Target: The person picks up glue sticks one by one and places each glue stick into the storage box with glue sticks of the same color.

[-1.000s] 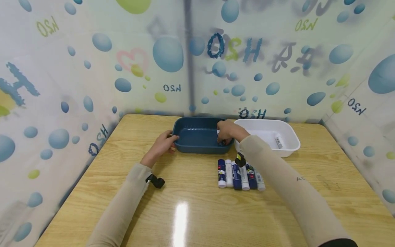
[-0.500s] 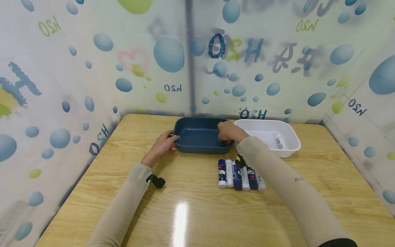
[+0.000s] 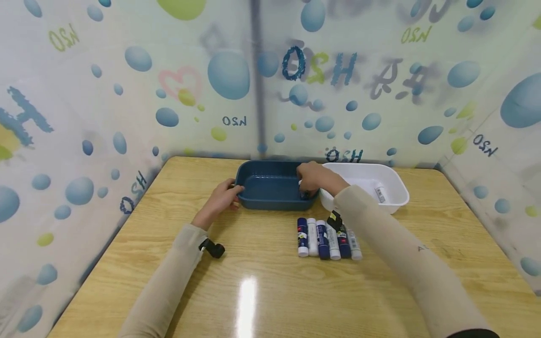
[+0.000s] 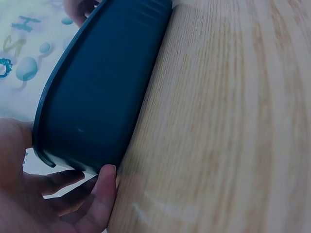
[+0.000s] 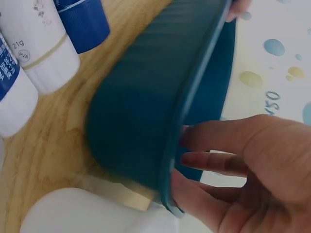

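Observation:
A dark blue plastic basket point(image 3: 274, 205) stands at the back of the wooden table. My left hand point(image 3: 220, 197) grips its left end, thumb over the rim and fingers against the outer wall. My right hand point(image 3: 317, 177) reaches over the right end, fingertips down inside. Between those fingers a small white and dark blue piece shows, apparently a glue stick point(image 3: 304, 192); most of it is hidden. In the right wrist view, the basket's wall point(image 5: 141, 107) covers the fingertips. Several blue and white glue sticks point(image 3: 323, 240) lie side by side in front.
A white plastic basket point(image 3: 399, 206) stands right beside the blue one, with a white glue stick point(image 3: 380, 193) lying inside. My right forearm point(image 3: 389, 239) passes over its front left corner. A patterned curtain point(image 3: 270, 112) hangs behind the table point(image 3: 190, 300).
My right forearm and wrist have shifted slightly to the right, while the fingers stay inside the blue basket. The left hand keeps its grip on the rim.

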{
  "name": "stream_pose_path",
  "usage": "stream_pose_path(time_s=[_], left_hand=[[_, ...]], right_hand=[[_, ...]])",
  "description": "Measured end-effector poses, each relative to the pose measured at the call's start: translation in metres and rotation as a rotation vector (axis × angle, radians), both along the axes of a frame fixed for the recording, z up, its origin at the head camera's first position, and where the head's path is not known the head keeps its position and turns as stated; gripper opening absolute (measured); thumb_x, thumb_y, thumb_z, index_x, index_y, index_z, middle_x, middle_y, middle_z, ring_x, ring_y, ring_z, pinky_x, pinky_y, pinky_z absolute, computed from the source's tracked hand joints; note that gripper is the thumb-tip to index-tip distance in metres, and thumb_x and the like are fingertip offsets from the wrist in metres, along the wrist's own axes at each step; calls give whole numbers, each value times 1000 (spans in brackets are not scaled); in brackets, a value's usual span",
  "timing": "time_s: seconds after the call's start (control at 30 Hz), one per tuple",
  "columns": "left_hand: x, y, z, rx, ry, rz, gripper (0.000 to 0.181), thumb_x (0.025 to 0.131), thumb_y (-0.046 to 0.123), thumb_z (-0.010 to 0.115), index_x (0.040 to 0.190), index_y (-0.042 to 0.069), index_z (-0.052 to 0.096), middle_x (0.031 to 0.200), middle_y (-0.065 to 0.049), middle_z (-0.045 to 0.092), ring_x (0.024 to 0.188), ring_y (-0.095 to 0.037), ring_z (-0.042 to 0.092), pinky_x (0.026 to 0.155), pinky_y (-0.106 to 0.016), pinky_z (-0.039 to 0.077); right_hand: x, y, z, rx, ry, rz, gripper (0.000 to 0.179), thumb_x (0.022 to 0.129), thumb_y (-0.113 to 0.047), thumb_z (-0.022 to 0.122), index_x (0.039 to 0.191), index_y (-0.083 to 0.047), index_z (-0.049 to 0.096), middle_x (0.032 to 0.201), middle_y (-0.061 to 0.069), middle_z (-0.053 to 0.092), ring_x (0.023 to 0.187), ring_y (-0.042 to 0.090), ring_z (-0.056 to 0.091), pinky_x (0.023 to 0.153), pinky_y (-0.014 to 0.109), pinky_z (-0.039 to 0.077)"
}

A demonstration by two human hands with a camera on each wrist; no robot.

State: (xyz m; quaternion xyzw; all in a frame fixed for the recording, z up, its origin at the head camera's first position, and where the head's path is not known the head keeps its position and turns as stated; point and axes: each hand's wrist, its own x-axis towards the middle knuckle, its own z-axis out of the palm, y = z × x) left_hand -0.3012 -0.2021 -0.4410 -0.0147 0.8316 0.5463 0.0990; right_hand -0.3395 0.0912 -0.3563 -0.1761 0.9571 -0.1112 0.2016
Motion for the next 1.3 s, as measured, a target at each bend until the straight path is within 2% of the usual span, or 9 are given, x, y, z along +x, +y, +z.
stream_pose_path(time_s=[0.2,0.37,0.43,0.6,0.67,0.9,1.1,1.3], left_hand=[[-1,-2,-2,-1,-7,6,54,107,31,50,154,4,42,122,-21,60,87,-19,62,69,-32,63],[-1,-3,-2,3,-7,7,54,107,30,50,153,4,43,124,-22,60,87,-20,62,70,-31,63],[-1,-3,-3,4,-8,2,55,107,31,50,154,4,41,126,-23,60,88,-20,62,71,-31,63],[0,0,-4,6,-7,1,58,107,31,50,157,4,38,128,-22,59,89,-20,62,71,-31,63],[0,2,-3,9,-5,3,58,107,31,50,157,5,38,127,-21,60,88,-20,62,70,-32,63],[-1,4,-2,2,-5,-4,57,107,32,49,157,5,39,126,-21,60,88,-20,62,69,-31,63],[-2,3,-2,-7,0,-9,56,107,31,49,155,3,41,126,-23,60,88,-19,63,69,-30,63],[-2,2,-2,18,-2,-10,54,108,30,49,154,3,41,129,-22,58,89,-20,62,70,-30,62]], right_hand=[[7,9,11,-84,-36,34,47,97,-17,71,139,1,57,134,21,60,82,21,74,73,31,63],[16,22,16,-177,-24,81,45,98,-23,71,137,-2,59,117,18,70,81,20,75,76,33,63],[23,30,18,-216,-17,93,45,99,-25,70,137,-4,60,110,18,74,83,23,76,78,36,63],[47,54,20,-281,57,120,40,99,-26,69,133,-5,63,106,14,76,92,27,73,81,41,61],[57,65,18,-301,94,125,37,99,-26,69,130,-7,64,106,12,76,93,24,72,80,40,60],[96,98,6,-394,141,93,27,100,-23,69,121,-7,68,99,8,76,84,16,68,75,33,58],[119,120,-7,-363,196,85,23,100,-21,69,119,-8,68,94,2,75,82,11,65,73,27,56],[127,140,-7,-275,200,56,26,100,-24,68,120,-8,68,96,0,74,87,13,66,74,31,56]])
